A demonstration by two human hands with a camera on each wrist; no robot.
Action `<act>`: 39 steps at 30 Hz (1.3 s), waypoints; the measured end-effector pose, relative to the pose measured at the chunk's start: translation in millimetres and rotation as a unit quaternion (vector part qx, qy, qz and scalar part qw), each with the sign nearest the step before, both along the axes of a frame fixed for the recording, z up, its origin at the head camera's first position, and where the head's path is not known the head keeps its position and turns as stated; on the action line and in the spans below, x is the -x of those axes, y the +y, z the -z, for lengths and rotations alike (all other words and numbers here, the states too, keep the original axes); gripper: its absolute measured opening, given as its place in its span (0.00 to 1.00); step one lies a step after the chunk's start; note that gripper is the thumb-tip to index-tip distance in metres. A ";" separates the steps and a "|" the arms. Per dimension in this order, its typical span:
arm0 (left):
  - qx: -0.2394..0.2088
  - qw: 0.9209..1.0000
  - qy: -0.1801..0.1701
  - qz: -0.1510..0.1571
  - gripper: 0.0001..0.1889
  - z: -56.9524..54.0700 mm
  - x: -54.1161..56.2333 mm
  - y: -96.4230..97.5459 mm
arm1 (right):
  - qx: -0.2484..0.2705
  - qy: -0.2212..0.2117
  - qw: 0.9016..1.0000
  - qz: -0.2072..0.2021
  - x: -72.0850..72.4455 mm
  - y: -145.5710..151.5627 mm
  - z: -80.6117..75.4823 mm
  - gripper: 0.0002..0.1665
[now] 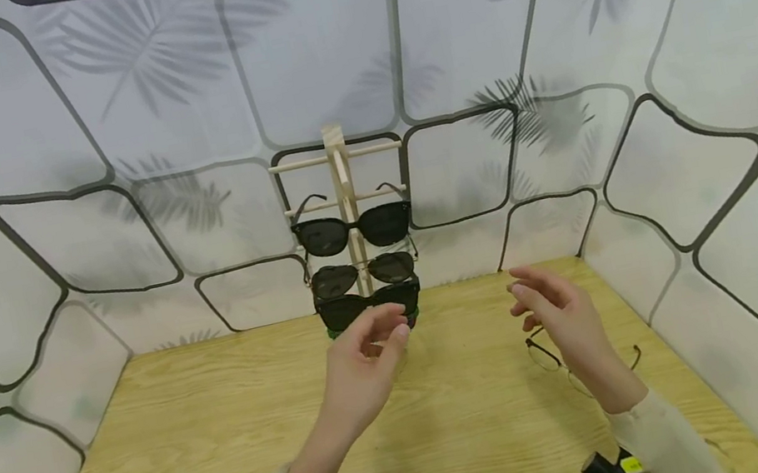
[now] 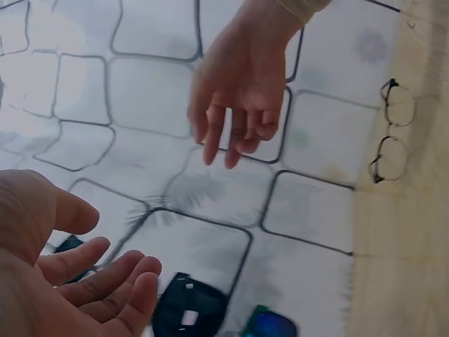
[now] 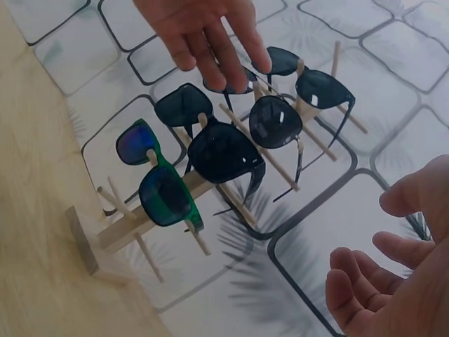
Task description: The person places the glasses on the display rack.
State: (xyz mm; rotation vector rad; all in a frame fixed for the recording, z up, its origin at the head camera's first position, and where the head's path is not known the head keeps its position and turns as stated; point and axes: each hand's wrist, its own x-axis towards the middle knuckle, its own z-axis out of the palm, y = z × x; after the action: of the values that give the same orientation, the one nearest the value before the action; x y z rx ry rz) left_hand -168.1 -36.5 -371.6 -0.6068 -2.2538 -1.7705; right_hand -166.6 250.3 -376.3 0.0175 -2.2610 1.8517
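Observation:
My left hand (image 1: 364, 366) hovers before the lower part of a wooden glasses rack (image 1: 339, 161), fingers loosely bent and holding nothing. It partly hides the lowest sunglasses in the head view. Stacked on the rack are black sunglasses (image 1: 324, 238), thin-framed sunglasses (image 1: 392, 268), another black pair (image 1: 342, 312) and green-framed sunglasses (image 3: 167, 195). To the right, my right hand (image 1: 568, 326) is in the air with relaxed fingers and nothing between them. Beneath it, thin-rimmed eyeglasses (image 2: 390, 128) lie on the table, partly covered by that hand in the head view.
The wood-grain table (image 1: 216, 434) meets patterned cloth walls (image 1: 324, 52) at the back and both sides. Bare rack pegs (image 1: 374, 148) stick out above the top sunglasses. A thin, unclear object (image 1: 716, 447) shows beside the right sleeve.

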 end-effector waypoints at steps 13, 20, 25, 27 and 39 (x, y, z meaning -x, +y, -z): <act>0.042 0.993 -0.055 0.092 0.21 53.6 17.4 47.9 | 0.020 -0.034 0.997 0.073 -19.5 22.3 32.3 0.23; 0.068 0.986 -0.086 0.129 0.23 76.8 22.9 73.6 | 0.052 -0.061 0.989 0.120 -30.6 35.9 50.9 0.18; 0.075 0.981 -0.101 0.147 0.23 93.7 26.7 92.0 | 0.076 -0.086 0.982 0.149 -36.6 43.4 63.1 0.11; 0.082 0.981 -0.102 0.145 0.23 100.0 27.9 98.8 | 0.081 -0.095 0.979 0.164 -39.0 46.0 67.3 0.11; 0.102 0.979 -0.120 0.132 0.23 120.2 29.3 123.6 | 0.117 -0.134 0.960 0.218 -58.6 62.7 85.4 0.07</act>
State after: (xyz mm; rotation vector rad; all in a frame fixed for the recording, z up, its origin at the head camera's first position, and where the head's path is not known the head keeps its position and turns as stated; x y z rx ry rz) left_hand -197.4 87.0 -491.9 -0.8037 -2.6516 -1.8286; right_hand -108.0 313.0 -461.7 -0.7489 -1.9654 1.9386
